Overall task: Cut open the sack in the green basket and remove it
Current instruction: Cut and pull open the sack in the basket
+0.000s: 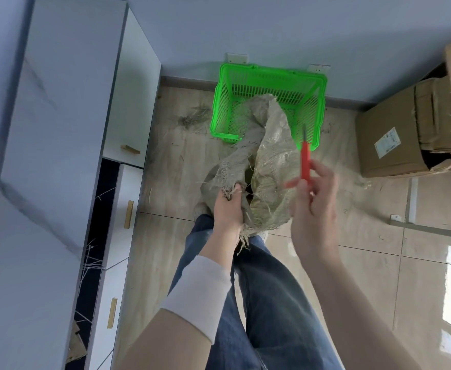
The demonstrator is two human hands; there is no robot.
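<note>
A bright green slatted plastic basket (269,78) stands on the floor against the far wall. A grey-beige woven sack (272,145), frayed at its edges, stretches from inside the basket over its near rim toward me. My left hand (228,206) grips the sack's frayed near end. My right hand (312,198) is raised just right of the sack and holds a red-handled cutter (304,161), its thin blade pointing up toward the basket. The sack's mouth gapes between my two hands.
A white cabinet with drawers and brass handles (80,156) runs along the left. Cardboard boxes (411,134) sit at the right wall. Straw bits (192,117) litter the tiled floor left of the basket. My legs in blue jeans (259,303) are below.
</note>
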